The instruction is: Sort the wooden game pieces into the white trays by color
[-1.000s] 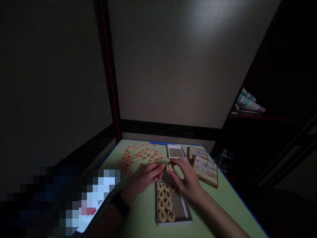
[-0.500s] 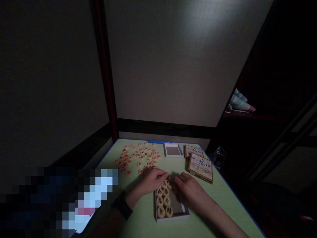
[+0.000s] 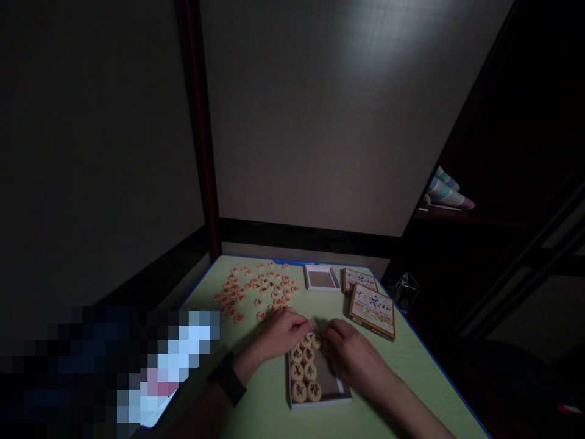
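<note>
A shallow open box [image 3: 340, 400] lies before me with round Chinese chess pieces [image 3: 310, 371] set in two columns along its left side, dark characters facing up. My left hand [image 3: 284, 332] rests over the box's far left corner, thumb and fingers closed together; what they hold, if anything, is hidden. My right hand [image 3: 356, 352] hangs over the far right part of the box. Its fingers are curled beside a chess piece [image 3: 316, 341] in the top row, and their tips are too dark to make out.
Many loose chess pieces [image 3: 239, 317], mostly red-marked, are scattered over the far left of the green table [image 3: 260, 396]. At the back stands another open white box [image 3: 336, 288]. Two printed box lids [image 3: 372, 308] overlap at the right. A wall panel [image 3: 311, 152] rises behind.
The right fingertips have drawn slightly back from the top-row chess piece, which now shows more fully. My left hand stays nearly in place. The whole view has shifted a little.
</note>
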Tool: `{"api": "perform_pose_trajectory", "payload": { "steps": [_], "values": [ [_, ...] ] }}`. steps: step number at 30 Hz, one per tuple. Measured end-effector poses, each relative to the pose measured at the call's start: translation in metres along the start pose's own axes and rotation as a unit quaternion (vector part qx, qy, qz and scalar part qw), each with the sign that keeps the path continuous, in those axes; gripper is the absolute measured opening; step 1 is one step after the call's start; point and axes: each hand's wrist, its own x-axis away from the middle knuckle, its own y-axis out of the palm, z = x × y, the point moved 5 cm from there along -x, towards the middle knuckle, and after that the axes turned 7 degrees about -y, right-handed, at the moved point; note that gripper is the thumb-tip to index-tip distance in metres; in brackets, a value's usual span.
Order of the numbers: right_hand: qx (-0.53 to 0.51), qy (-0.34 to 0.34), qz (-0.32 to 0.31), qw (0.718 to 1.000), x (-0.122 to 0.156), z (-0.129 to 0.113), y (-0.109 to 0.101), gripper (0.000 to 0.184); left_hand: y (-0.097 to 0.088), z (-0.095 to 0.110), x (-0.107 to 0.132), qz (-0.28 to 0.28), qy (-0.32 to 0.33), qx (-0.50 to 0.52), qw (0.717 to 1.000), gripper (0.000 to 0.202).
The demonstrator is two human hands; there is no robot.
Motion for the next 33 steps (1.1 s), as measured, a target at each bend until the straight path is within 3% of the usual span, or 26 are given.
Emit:
{"api": "perform_pose_trajectory", "payload": {
  "steps": [8, 13, 19, 33],
  "values": [
    [-0.07, 0.044, -0.031, 0.996, -0.004, 0.005, -0.002, 0.022, 0.0, 0.0, 0.0, 0.007, 0.009, 0.01, 1.0, 0.049],
    [-0.139, 0.05, -0.03, 0.989, -0.003, 0.008, -0.009, 0.038, 0.0, -0.001, 0.0, 0.002, 0.001, 0.009, 1.0, 0.049],
    [-0.184, 0.058, -0.021, 0.981, -0.003, 0.01, -0.011, 0.044, 0.0, -0.001, 0.0, -0.003, 0.017, 0.017, 1.0, 0.049],
    [-0.173, 0.052, -0.007, 0.984, -0.004, 0.009, -0.01, 0.051, -0.001, 0.0, 0.001, 0.0, 0.003, 0.005, 1.0, 0.048]
  ]
}}
